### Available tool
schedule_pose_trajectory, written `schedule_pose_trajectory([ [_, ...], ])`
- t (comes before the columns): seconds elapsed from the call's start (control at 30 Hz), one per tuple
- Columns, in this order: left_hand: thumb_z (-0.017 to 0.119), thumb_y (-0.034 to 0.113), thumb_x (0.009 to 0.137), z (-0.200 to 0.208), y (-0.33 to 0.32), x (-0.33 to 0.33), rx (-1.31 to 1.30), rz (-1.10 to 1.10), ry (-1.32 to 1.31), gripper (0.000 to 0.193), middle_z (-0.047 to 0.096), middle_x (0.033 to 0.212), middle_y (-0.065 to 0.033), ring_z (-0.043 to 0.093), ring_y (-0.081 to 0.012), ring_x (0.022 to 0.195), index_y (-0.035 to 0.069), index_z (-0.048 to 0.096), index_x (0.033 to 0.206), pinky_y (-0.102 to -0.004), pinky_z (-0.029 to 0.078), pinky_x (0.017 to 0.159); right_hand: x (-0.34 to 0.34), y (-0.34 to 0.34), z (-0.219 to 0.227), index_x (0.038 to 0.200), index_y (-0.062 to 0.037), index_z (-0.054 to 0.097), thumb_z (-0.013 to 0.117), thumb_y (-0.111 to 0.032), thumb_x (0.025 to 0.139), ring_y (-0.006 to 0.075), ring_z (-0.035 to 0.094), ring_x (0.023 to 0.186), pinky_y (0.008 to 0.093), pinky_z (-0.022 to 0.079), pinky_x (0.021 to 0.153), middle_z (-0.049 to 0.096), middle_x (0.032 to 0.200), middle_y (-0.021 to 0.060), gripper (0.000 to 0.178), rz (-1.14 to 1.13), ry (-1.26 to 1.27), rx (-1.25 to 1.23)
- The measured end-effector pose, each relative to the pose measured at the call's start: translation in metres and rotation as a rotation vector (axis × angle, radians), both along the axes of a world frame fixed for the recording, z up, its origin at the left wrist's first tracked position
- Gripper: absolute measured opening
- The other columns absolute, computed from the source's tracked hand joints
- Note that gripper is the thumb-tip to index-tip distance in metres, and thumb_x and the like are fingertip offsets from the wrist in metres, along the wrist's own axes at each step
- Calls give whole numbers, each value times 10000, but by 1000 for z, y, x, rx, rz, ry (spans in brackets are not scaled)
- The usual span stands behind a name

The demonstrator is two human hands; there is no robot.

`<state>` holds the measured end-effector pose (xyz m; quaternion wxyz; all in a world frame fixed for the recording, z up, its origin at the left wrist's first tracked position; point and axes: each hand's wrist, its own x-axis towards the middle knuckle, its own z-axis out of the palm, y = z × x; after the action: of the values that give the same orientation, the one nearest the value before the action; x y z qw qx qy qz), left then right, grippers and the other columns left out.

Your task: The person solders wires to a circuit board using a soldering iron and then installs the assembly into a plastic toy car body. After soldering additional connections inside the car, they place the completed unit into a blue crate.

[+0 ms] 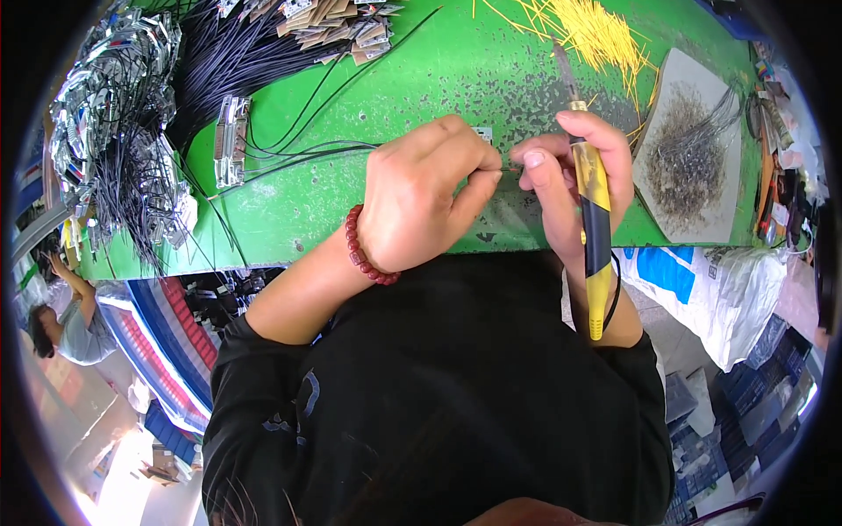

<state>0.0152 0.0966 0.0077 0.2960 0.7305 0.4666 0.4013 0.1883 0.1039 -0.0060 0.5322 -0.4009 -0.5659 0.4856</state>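
My left hand [430,188], with a red bead bracelet on its wrist, is closed in a pinch over the black wires [329,149]. They run left to a clear and silver strip-shaped part [231,140] on the green table. My right hand [605,167] holds a yellow and black soldering iron [596,210], its metal tip pointing away from me toward the yellow wires. The thumb and fingertips of that hand meet close to my left fingertips, at a thin wire end between them. A small pale piece [482,133] shows just behind my left fingers.
Black cables [228,61] and silver parts [114,79] are heaped at the left. Thin yellow wires [596,35] lie at the far right. A pale sheet [706,219] carries dark clippings and fine wires. A white bag [737,298] hangs below the table edge [307,259]. Another person [74,316] is at far left.
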Motion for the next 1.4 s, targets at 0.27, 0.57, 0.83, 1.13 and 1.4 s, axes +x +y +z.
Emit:
schedule_pose_trajectory([
  [0.27, 707, 7, 712, -1, 3, 4, 30, 31, -34, 132, 614, 786, -77, 618, -250, 709, 56, 612, 790, -324, 505, 599, 6, 0, -5, 1135, -31, 550, 686, 23, 826, 76, 620, 723, 207, 492, 619, 662, 824, 52, 342, 56, -28, 3],
  [0.57, 684, 0, 696, -16, 16, 6, 152, 10, 409, 144, 638, 843, -68, 588, -255, 794, 69, 597, 788, -361, 433, 713, 109, -28, 14, 1271, 30, 529, 501, -618, 892, 142, 602, 694, 258, 493, 632, 676, 899, 128, 752, -89, -355, -60],
  [0.83, 650, -48, 718, -20, 15, 9, 90, 27, 334, 117, 663, 821, -86, 606, -259, 754, 36, 586, 769, -352, 460, 712, 217, -26, -11, 907, 11, 540, 519, 5, 831, 60, 425, 568, 186, 362, 527, 504, 738, 23, 80, -804, 39, 32],
  [1.13, 632, -59, 747, -21, 13, 14, 43, 70, 334, 93, 663, 823, -119, 604, -266, 739, 10, 579, 782, -347, 476, 690, 222, -13, -21, 877, 8, 557, 557, 34, 795, 47, 442, 552, 174, 411, 554, 511, 715, 5, 86, -765, -123, 25],
  [1.4, 640, -41, 756, -21, 13, 10, 22, 92, 314, 81, 661, 815, -115, 603, -269, 727, 11, 582, 780, -349, 478, 681, 221, -11, -26, 863, -4, 568, 598, 7, 792, 75, 520, 585, 192, 424, 565, 556, 733, 23, 78, -794, -166, 39],
])
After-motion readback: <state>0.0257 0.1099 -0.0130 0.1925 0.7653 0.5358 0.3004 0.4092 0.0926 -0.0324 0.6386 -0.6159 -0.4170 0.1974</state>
